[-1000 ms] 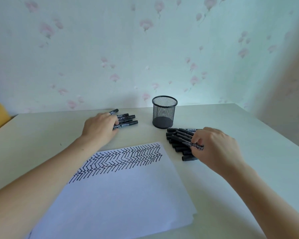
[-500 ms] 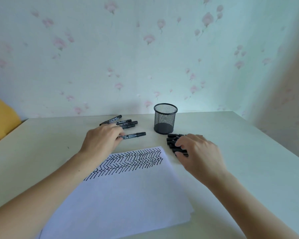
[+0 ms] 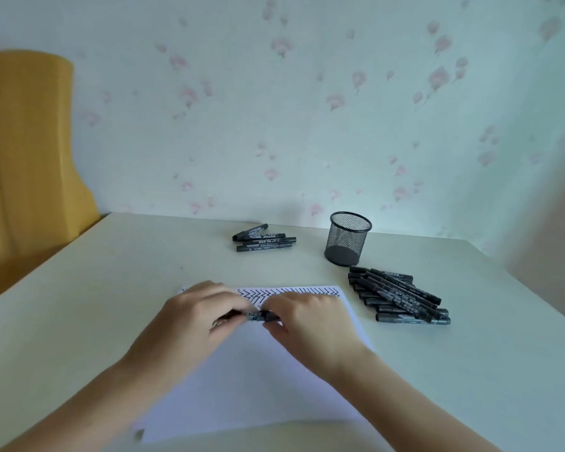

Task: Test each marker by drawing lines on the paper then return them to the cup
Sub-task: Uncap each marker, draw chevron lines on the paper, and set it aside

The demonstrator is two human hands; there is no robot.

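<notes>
A black marker [image 3: 258, 316] lies level between both hands, above the white paper [image 3: 258, 380]. My left hand [image 3: 199, 318] grips its left end and my right hand [image 3: 307, 321] grips its right end; only the marker's middle shows. Black zigzag lines [image 3: 294, 292] run along the paper's far edge. The black mesh cup [image 3: 348, 239] stands upright behind the paper to the right. A small group of markers [image 3: 263, 239] lies left of the cup. A larger pile of markers [image 3: 398, 296] lies in front of the cup on the right.
The pale table [image 3: 95, 288] meets a flowered wall at the back. A yellow chair back [image 3: 23, 151] stands past the table's left edge. The table's right edge runs near the marker pile.
Both hands left the two marker groups and came together over the paper, now holding one marker between them. The view swung to the left and shows the yellow chair.
</notes>
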